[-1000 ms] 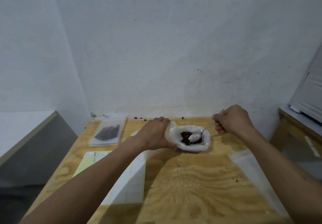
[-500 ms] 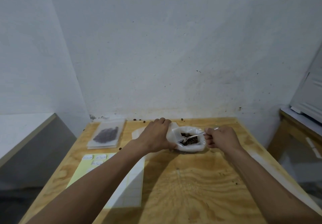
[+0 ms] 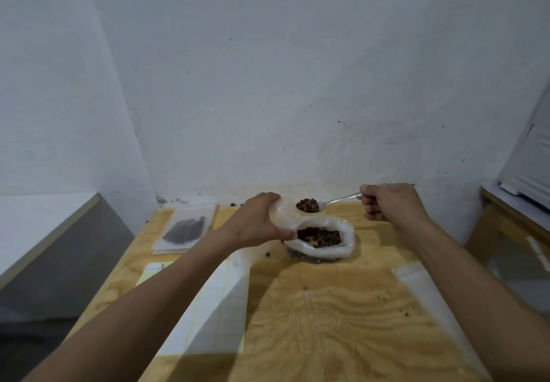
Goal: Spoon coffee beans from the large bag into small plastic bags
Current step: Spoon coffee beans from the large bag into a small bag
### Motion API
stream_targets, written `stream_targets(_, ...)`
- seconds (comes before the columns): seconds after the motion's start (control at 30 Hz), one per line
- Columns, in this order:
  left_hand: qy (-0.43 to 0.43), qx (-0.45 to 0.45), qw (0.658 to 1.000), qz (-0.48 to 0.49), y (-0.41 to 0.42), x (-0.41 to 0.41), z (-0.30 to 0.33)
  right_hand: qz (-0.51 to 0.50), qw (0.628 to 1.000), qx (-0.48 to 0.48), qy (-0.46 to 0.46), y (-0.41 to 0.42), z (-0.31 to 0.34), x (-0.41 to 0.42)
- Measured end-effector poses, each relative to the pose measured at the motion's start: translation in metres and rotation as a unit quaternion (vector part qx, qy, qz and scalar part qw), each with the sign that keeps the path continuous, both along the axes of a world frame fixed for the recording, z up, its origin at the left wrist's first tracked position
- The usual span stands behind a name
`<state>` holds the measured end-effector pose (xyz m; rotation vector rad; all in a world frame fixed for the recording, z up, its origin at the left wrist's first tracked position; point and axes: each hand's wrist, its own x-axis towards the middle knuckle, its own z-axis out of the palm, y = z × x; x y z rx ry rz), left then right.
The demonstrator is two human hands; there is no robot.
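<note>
A white plastic bag [image 3: 345,247] with its rim rolled down sits near the back of the wooden table, dark coffee beans [image 3: 320,236] showing inside. My left hand [image 3: 256,222] grips the bag's left edge and pulls it up. My right hand [image 3: 388,203] holds a metal spoon [image 3: 336,201] by its handle. The spoon's bowl, heaped with beans [image 3: 308,205], hangs above the bag's far rim. A small clear bag [image 3: 186,230] with beans in it lies flat at the back left.
The plywood table [image 3: 327,316] meets a white wall at the back. A yellow lined sheet [image 3: 208,304] with small labels lies under my left forearm. Empty clear bags [image 3: 416,283] lie under my right forearm. A few loose beans dot the tabletop. Another wooden table [image 3: 506,221] stands to the right.
The spoon was down in the bag's beans; now my right hand has lifted it out, full of beans, up and to the right. My left hand keeps its grip on the bag's edge.
</note>
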<state>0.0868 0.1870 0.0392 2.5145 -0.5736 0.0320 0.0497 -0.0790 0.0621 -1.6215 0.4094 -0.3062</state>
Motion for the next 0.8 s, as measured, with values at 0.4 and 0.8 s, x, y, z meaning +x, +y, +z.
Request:
stream_targets(0.4,-0.003,-0.001,1.000,-0.002,-0.003,0.001,0.002,-0.002,0.923,-0.359,-0.140,0.034,0.042,-0.015)
stream_targets(0.8,-0.068,0.147,0.986,-0.032,-0.012,0.002,-0.015,-0.036,0.843,-0.533,-0.069,0.012,-0.017,-0.016)
